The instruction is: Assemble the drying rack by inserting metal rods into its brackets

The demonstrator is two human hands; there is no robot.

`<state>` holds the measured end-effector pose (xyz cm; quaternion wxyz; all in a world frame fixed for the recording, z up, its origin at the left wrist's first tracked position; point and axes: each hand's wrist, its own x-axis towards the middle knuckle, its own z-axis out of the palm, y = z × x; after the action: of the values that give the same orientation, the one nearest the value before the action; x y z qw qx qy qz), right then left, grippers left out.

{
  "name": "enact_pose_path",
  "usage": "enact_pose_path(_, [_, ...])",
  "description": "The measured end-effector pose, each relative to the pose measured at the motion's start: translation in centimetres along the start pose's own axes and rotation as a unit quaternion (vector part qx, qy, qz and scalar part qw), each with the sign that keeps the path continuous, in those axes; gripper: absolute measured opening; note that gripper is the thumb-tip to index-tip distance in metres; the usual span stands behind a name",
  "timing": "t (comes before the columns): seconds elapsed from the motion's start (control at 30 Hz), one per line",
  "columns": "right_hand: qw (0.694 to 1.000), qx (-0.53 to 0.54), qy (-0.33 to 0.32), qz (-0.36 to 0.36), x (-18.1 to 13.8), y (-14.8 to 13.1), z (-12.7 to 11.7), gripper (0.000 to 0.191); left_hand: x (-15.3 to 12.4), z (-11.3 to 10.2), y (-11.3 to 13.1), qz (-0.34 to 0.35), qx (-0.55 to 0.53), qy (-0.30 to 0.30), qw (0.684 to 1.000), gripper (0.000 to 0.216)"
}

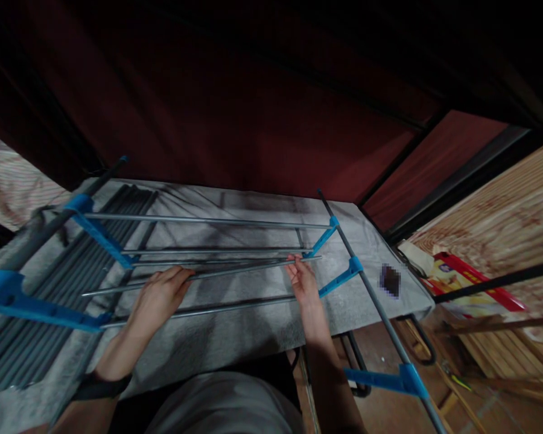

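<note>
A thin grey metal tube [239, 269] slants between my hands, inside a rack frame of grey tubes and blue plastic connectors. My left hand [160, 296] is closed over the tube left of its middle, palm down. Near the tube's right end, my right hand [304, 280] pinches it between thumb and fingers. Blue connectors [100, 236] join the left upright to crossbars. On the right, matching blue connectors [341, 278] sit along another long upright [374, 298]. One crossbar [235, 307] runs just in front of the held tube.
A grey cloth covers the table [262, 337]. Several loose grey tubes [40, 313] lie side by side at the left. Dark red panels [253, 120] stand behind. At the right are a blurred dark item [390, 281], a red and yellow box [470, 286] and wooden slats [498, 355].
</note>
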<state>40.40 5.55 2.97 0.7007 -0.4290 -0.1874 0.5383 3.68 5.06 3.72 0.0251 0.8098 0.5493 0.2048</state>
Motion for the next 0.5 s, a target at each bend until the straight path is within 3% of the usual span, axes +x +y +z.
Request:
enact_pose_path(0.17, [0.999,-0.001,-0.02,0.035,-1.1,1.5,0.8,0.016,0.3,0.5,0.5,0.007,0.005,-0.008,1.0,0.039])
enact_pose_path(0.33, [0.996,0.006,-0.033,0.079,-1.8,3.3,1.3,0.019,0.8,0.8,2.5,0.028,0.007,-0.017,0.999,0.036])
enact_pose_path(0.5, [0.998,-0.001,-0.01,0.065,-1.4,4.0,0.5,0.018,0.6,0.6,3.0,0.004,0.041,0.001,0.999,0.035])
